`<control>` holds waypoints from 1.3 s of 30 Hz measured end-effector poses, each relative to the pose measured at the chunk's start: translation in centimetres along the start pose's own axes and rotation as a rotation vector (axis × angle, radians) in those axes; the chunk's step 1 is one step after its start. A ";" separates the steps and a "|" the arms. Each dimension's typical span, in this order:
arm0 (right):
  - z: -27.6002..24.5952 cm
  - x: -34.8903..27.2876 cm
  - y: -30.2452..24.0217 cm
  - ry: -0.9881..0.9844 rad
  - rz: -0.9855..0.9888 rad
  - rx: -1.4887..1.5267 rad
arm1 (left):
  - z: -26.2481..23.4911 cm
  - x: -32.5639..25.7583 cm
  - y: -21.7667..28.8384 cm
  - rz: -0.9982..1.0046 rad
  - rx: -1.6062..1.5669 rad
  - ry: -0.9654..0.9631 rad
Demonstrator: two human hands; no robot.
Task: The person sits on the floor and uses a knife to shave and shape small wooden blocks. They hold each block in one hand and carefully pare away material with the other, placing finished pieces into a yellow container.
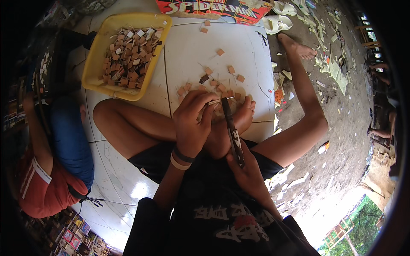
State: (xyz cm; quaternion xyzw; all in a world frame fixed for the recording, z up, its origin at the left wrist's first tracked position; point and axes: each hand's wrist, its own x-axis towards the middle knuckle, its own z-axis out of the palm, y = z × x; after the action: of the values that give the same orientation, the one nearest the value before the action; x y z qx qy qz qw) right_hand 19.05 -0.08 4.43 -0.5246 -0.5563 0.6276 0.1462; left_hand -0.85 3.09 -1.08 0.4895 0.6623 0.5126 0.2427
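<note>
My left hand (197, 115) is closed, its thumb and fingertips pinching a thin, light stick-like piece (218, 101). In my right hand (245, 168) is a long, slender dark tool (232, 130) with a black-and-white patterned handle. The tool's tip meets or passes close by the pinched piece; contact is hard to make out. Just beyond my hands lie several small brown square pieces (222, 87), some with thin pale sticks on them. A yellow plastic basin (89, 70) at the far left holds a heap of similar squares (132, 55).
My crossed left leg (132, 121) and bent right leg (309, 100) frame the white tiled floor (183, 55). A red printed board (213, 9) and pale sandals (277, 22) are at the far edge. Scraps litter the ground (337, 106). Another person (53, 187) sits at left.
</note>
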 end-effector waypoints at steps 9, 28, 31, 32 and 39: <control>-0.6 0.0 0.5 -0.291 0.254 0.340 | 1.1 -0.5 0.0 -0.230 -0.598 0.054; -1.0 0.8 2.3 0.016 -0.263 -0.207 | -2.2 0.8 0.9 -0.454 -0.580 -0.001; -1.3 0.9 2.7 -0.030 -0.304 -0.191 | -2.7 1.0 1.6 -0.495 -0.601 -0.033; -1.3 0.8 2.8 -0.037 -0.299 -0.183 | -2.8 0.9 1.8 -0.507 -0.587 -0.041; -0.8 0.5 2.5 -0.082 -0.267 -0.065 | -2.8 0.5 2.4 -0.547 -0.644 -0.052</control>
State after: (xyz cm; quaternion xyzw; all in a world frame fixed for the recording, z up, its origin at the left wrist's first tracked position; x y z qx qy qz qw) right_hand 20.48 -0.05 2.21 -0.4244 -0.6465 0.6053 0.1885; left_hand -2.41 2.25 2.23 0.2076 0.5676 0.5976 0.5269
